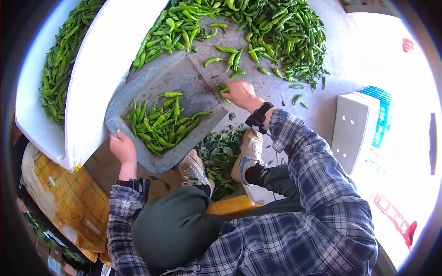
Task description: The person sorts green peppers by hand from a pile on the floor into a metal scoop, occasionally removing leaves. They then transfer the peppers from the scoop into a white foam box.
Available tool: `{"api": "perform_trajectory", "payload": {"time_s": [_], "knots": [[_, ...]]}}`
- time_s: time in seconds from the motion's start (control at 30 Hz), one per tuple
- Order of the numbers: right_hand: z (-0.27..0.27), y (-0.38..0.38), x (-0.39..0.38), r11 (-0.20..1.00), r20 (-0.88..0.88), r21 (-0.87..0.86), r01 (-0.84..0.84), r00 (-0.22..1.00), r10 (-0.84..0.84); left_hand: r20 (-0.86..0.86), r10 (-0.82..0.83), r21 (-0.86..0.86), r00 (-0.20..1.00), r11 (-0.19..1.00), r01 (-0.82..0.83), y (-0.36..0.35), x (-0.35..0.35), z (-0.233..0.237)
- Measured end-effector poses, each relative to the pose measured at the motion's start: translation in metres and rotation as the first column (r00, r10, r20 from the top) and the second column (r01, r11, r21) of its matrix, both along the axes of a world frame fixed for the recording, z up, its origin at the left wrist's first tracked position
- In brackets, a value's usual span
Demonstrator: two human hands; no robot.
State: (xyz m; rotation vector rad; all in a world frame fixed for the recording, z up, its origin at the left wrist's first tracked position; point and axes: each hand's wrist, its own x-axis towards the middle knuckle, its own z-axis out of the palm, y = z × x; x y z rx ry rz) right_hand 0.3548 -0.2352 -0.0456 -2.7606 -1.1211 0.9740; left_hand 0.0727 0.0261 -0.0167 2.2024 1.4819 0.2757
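Note:
A grey metal scoop (177, 76) with a heap of green peppers (159, 122) inside rests between my feet and a white foam box. My left hand (123, 149) grips the scoop's rim at its near left side, thumb on top. At the scoop's right edge, my right hand (239, 95) is closed on green peppers (223, 89), which stick out from its fingertips. Loose peppers (234, 60) lie on the floor just beyond, before a large pile (285, 37).
The tall foam box (99, 64) full of peppers stands at the left. Leaves (223, 152) lie between my shoes (248, 154). A grey crate (352, 131) is on the right. Yellow-taped cardboard (76, 198) sits at lower left, and a person's hand shows at the bottom left edge.

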Motion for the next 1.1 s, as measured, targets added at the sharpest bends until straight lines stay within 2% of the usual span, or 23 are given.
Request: {"api": "perform_trajectory", "payload": {"time_s": [0.17, 0.23, 0.3, 0.33, 0.37, 0.4, 0.43, 0.5, 0.57, 0.63, 0.77, 0.83, 0.87, 0.9, 0.97, 1.0, 1.07, 1.1], "knots": [[0.013, 0.021, -0.012, 1.0, -0.029, -0.026, -0.016, 0.999, 0.015, 0.038, 0.007, -0.023, 0.999, 1.0, -0.006, 0.0, -0.001, -0.002], [0.022, 0.035, -0.02, 0.994, -0.198, -0.095, 0.045, 0.978, -0.064, 0.038, 0.006, -0.026, 0.999, 1.0, -0.005, 0.002, -0.001, -0.004], [0.048, 0.057, -0.036, 0.995, -0.297, 0.062, 0.077, 0.953, -0.056, 0.03, 0.011, -0.036, 0.999, 0.999, -0.01, 0.001, -0.003, -0.005], [0.048, 0.058, -0.051, 0.995, -0.299, 0.058, 0.077, 0.953, -0.056, 0.031, 0.011, -0.036, 0.999, 0.999, -0.01, 0.001, -0.003, -0.004], [0.048, 0.058, -0.066, 0.94, -0.425, 0.338, 0.044, 0.899, 0.111, 0.035, 0.009, -0.034, 0.999, 0.999, -0.008, 0.001, -0.003, -0.004], [0.047, 0.058, -0.071, 0.804, -0.485, 0.592, 0.056, 0.821, 0.3, 0.036, 0.006, -0.035, 0.999, 0.999, -0.005, 0.001, -0.001, -0.004], [0.048, 0.058, -0.063, 0.804, -0.484, 0.592, 0.058, 0.823, 0.297, 0.038, 0.0, -0.037, 0.999, 0.999, 0.002, 0.002, -0.003, -0.005], [0.047, 0.054, -0.022, 0.928, -0.306, 0.372, 0.033, 0.948, 0.089, 0.041, 0.0, -0.038, 0.999, 0.999, 0.002, 0.002, -0.005, -0.007], [0.021, 0.033, 0.016, 0.988, 0.122, 0.154, -0.03, 0.992, 0.011, 0.048, -0.018, 0.002, 0.999, 1.0, 0.017, 0.003, -0.005, -0.008], [0.007, 0.006, 0.03, 0.995, 0.25, 0.097, -0.014, 0.968, -0.011, 0.034, -0.012, -0.004, 0.999, 1.0, 0.012, 0.002, -0.005, -0.007], [-0.005, -0.021, 0.031, 0.995, 0.27, 0.074, -0.068, 0.962, 0.046, 0.021, -0.015, -0.01, 1.0, 1.0, 0.015, 0.002, -0.003, -0.006], [-0.007, -0.027, 0.034, 1.0, 0.155, 0.009, 0.017, 0.988, -0.018, -0.001, -0.013, -0.002, 1.0, 1.0, 0.013, 0.001, -0.003, -0.004], [-0.001, -0.023, 0.043, 0.99, 0.102, 0.046, 0.135, 0.985, -0.139, -0.02, -0.009, 0.008, 1.0, 1.0, 0.009, 0.001, -0.003, -0.005], [0.003, -0.017, 0.051, 0.99, 0.099, 0.047, 0.135, 0.985, -0.139, -0.022, -0.009, 0.009, 1.0, 1.0, 0.009, 0.001, -0.003, -0.005], [-0.004, -0.011, 0.074, 0.88, 0.143, 0.382, 0.282, 0.923, -0.358, -0.005, -0.003, -0.006, 1.0, 1.0, 0.003, 0.002, -0.004, -0.006], [-0.009, -0.004, 0.087, 0.879, 0.143, 0.383, 0.283, 0.922, -0.359, -0.004, -0.004, -0.005, 1.0, 1.0, 0.004, 0.001, -0.003, -0.007], [-0.018, 0.015, 0.105, 0.881, 0.014, 0.14, 0.452, 0.889, -0.458, 0.006, -0.003, 0.006, 1.0, 1.0, 0.003, 0.002, -0.004, -0.007], [-0.022, 0.022, 0.105, 0.881, 0.009, 0.142, 0.451, 0.89, -0.456, 0.002, -0.001, 0.009, 1.0, 1.0, 0.001, 0.003, -0.004, -0.006]]}}
